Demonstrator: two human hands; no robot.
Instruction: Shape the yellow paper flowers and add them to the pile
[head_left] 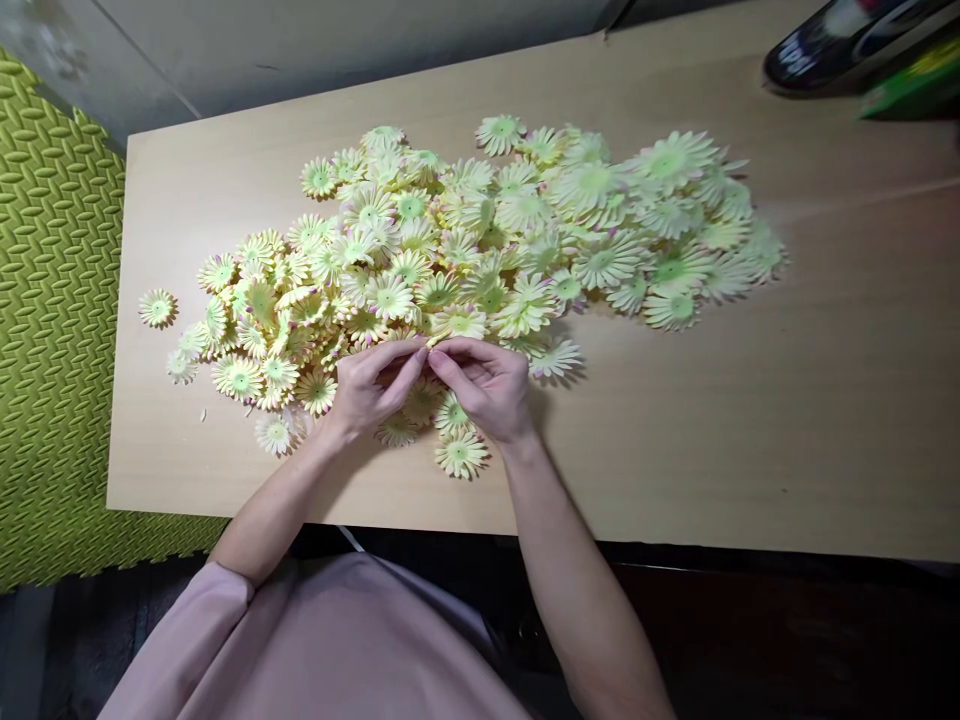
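Note:
A wide heap of pale yellow-green fabric daisy heads (480, 235) covers the middle of a light wooden table (787, 400). My left hand (369, 388) and my right hand (486, 385) meet at the heap's near edge, fingertips pinched together on one small flower piece (433, 343) held between them. Both hands are closed in a pinch. Loose daisies (459, 452) lie under and just in front of my hands.
A single daisy (157, 307) lies apart at the table's left. A green woven-pattern mat (52, 330) covers the floor to the left. A dark glossy object (840, 45) and something green (911, 85) sit at the far right corner.

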